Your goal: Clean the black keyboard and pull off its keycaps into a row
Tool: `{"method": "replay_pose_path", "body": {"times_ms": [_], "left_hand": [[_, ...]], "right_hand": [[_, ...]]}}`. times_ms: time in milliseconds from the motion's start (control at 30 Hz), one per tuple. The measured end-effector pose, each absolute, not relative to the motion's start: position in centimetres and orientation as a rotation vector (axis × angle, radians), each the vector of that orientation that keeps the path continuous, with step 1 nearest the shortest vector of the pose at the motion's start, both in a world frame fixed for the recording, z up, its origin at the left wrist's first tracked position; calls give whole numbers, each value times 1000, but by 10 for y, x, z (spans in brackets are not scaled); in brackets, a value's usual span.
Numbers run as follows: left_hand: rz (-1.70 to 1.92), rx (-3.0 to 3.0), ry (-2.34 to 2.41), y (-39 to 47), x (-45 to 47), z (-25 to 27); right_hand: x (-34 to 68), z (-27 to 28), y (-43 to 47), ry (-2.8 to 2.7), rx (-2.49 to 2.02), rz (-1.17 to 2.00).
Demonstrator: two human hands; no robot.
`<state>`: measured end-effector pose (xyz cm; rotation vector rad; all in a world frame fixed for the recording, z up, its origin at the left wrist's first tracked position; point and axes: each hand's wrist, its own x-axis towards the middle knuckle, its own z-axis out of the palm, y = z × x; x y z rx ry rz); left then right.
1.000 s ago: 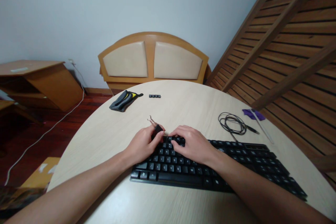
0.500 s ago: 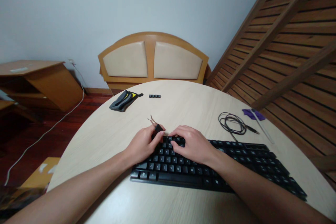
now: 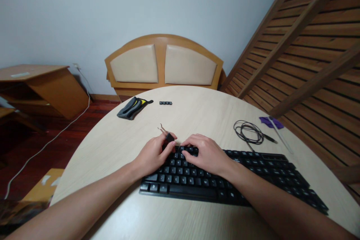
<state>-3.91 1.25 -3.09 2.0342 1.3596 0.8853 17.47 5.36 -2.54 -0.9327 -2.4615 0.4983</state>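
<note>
In the head view, a round counter [image 3: 208, 112] with a pale wood-grain top carries a long black plastic keyboard [image 3: 194, 192], its blocky keys marked in white, lying at the near side and stretching to the right. A tool [image 3: 170, 137] has a dark, blocky handle and thin metal prongs with bent tips. At the far left lies a folded grey-and-black fabric piece [image 3: 131, 108] with yellow showing; to its right sit small square black keycaps [image 3: 164, 103]. On the right are a loosely looped black cable [image 3: 250, 141], a crumpled purple cloth [image 3: 277, 123] and a slim pale rod [image 3: 281, 135] reaching onto the cloth. Behind stands an arched wooden headboard [image 3: 161, 60] with smooth cream panels, and to the right a slatted wood screen [image 3: 315, 45].

Both forearms slant inward from the near corners. The left hand [image 3: 153, 152] is curled around the tool, prongs pointing far and left, over the keyboard's far left part. The right hand [image 3: 206, 153] bends over the far key rows, thumb and forefinger close together; whether it grips anything, I cannot tell.

Counted: one keyboard, one tool, two prongs, four keycaps in a row, two headboard panels.
</note>
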Motion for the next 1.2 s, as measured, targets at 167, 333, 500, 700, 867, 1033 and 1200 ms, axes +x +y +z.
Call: {"method": "replay_pose_path", "body": {"times_ms": [167, 333, 500, 700, 867, 1033, 1200], "left_hand": [[890, 2020, 1359, 12, -38, -29], [863, 2056, 1360, 12, -40, -31], [851, 2100, 1357, 12, -40, -33], [855, 2068, 1354, 11, -42, -34], [873, 2003, 1351, 10, -41, -34], [905, 1956, 1332, 10, -40, -31], [915, 1921, 1318, 11, -41, -31]], "right_hand": [[174, -25, 53, -2448, -929, 500], [173, -26, 54, -2439, -929, 516], [173, -28, 55, -2447, -909, 519], [174, -27, 55, -2446, -898, 508], [174, -28, 55, -2465, -894, 487], [175, -28, 54, -2483, -889, 463], [175, -28, 53, -2491, -889, 441]]}}
